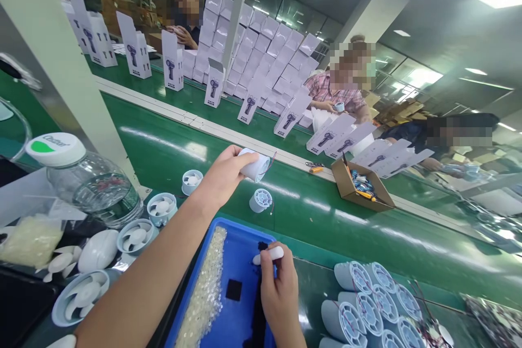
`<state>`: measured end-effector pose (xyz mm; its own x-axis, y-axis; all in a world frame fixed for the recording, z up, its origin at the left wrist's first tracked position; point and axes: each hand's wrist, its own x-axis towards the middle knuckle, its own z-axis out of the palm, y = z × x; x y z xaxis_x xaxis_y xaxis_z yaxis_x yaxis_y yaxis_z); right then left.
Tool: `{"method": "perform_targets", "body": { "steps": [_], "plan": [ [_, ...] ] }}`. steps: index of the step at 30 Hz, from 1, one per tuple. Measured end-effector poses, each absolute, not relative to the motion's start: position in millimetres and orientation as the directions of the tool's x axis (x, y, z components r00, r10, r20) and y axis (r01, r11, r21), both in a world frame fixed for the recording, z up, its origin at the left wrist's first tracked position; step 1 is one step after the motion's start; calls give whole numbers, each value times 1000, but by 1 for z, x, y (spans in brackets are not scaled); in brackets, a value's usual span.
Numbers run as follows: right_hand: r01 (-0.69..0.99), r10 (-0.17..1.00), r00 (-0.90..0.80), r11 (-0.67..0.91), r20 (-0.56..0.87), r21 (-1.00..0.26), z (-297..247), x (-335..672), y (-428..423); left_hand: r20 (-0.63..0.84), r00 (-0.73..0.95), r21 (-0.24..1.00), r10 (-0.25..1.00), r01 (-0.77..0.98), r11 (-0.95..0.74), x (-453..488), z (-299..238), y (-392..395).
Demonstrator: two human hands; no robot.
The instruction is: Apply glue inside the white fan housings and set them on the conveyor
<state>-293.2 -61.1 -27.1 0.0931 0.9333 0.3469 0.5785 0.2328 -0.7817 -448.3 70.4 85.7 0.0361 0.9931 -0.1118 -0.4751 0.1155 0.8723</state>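
Observation:
My left hand [223, 175] reaches out over the green conveyor belt [326, 217], fingers wrapped round a pale blue round fan housing [256, 166] with thin wires at its end. Just beyond it another fan housing [260, 200] stands on the belt. My right hand [278, 288] is over the blue tray [240, 261], pinching a small white capsule-shaped piece [269, 254]. The tray holds a strip of small clear parts [206, 288] and a black square pad [234, 289].
Fan housings with white blades [162, 207] lie at the left beside a clear jar [87, 179]. More housings [369, 299] are stacked at lower right. A cardboard box [359, 185] sits on the belt. White cartons [253, 49] and seated people line the far side.

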Motion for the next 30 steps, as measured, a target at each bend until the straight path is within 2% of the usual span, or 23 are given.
{"method": "perform_targets", "body": {
  "steps": [3,6,8,12,13,17,19,24,30],
  "plan": [
    [567,944,14,264,330,-780,-26,-293,-64,-107,35,868,994,-485,110,-448,85,72],
    [525,921,28,318,389,-790,-23,-294,-68,-113,57,878,992,-462,126,-446,82,73],
    [472,908,15,362,418,-804,-22,-297,-72,-124,92,898,988,-413,151,-445,79,74],
    [348,921,-122,389,371,-853,-24,-309,-76,-144,169,951,975,-249,184,-439,69,73],
    [315,921,-77,387,383,-867,-24,-310,-76,-145,186,961,972,-210,183,-437,66,73],
    [148,844,312,411,437,-899,-17,-306,-72,-139,248,982,959,-93,167,-428,62,71],
    [109,794,412,443,447,-890,-9,-300,-68,-150,270,985,951,-46,168,-424,64,69],
    [95,733,494,489,467,-867,3,-292,-58,-146,298,989,943,46,139,-419,70,65],
    [21,748,511,483,425,-875,-2,-296,-54,-104,337,993,936,85,80,-420,68,66]
  ]
}}
